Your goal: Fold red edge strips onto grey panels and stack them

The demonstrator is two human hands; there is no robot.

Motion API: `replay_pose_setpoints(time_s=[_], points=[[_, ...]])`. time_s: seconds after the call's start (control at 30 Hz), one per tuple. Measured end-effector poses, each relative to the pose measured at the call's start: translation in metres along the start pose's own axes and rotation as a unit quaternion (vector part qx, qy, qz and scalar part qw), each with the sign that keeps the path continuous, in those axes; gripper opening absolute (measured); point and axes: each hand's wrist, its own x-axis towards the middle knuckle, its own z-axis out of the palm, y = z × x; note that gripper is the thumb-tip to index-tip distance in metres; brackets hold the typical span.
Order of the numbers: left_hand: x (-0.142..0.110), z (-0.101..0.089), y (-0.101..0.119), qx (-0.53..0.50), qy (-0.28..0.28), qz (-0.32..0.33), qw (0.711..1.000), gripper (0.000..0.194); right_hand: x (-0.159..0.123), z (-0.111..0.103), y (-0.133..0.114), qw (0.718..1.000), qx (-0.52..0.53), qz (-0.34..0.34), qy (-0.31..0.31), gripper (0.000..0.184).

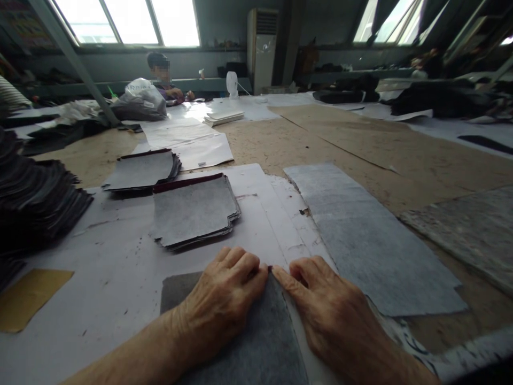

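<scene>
A grey fabric piece [256, 353] lies in front of me on a white sheet [104, 289]. My left hand [224, 302] rests over it with curled fingers, thumb and forefinger closed at its far edge. On the same edge, my right hand [332, 313] is closed too, its thumb and forefinger tips almost meeting the left ones. A small dark red bit [270, 269] shows between the fingertips. Beyond my hands sit two stacks of grey fabric pieces, a nearer stack [192, 211] and a farther stack [140, 170], both with dark red edges along the top.
A large grey fabric piece [372, 240] lies to the right. Tall dark fabric piles [36, 198] stand at left, near a tan card [32, 299]. Farther back are a plastic bag [142, 101], a white booklet stack [224, 116] and a seated person [176, 93].
</scene>
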Motion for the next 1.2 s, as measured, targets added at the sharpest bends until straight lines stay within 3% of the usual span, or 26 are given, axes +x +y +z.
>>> replay_pose_setpoints(time_s=[0.13,0.23,0.4,0.67,0.93,1.2], points=[[0.002,-0.004,0.002,0.059,-0.035,0.022,0.997,0.032,0.001,-0.001,0.008,0.993,0.099,0.062,0.026,0.027],[0.003,-0.004,0.003,0.076,-0.029,0.033,0.996,0.032,-0.001,-0.002,0.011,0.984,0.132,0.106,0.050,0.026],[0.001,-0.003,0.002,0.050,-0.025,0.027,0.998,0.031,-0.002,0.002,0.005,0.998,0.048,0.006,0.046,0.038],[0.000,-0.005,0.000,0.054,0.000,0.033,0.998,0.029,-0.002,0.001,0.000,1.000,-0.002,-0.005,0.016,0.035],[-0.032,-0.021,-0.028,-0.041,0.008,0.024,0.999,0.037,-0.001,0.002,-0.001,0.999,-0.033,-0.031,0.008,0.036],[-0.033,-0.024,-0.029,-0.020,-0.020,0.031,0.999,0.030,0.008,-0.003,-0.005,0.991,-0.030,-0.122,-0.036,0.036]])
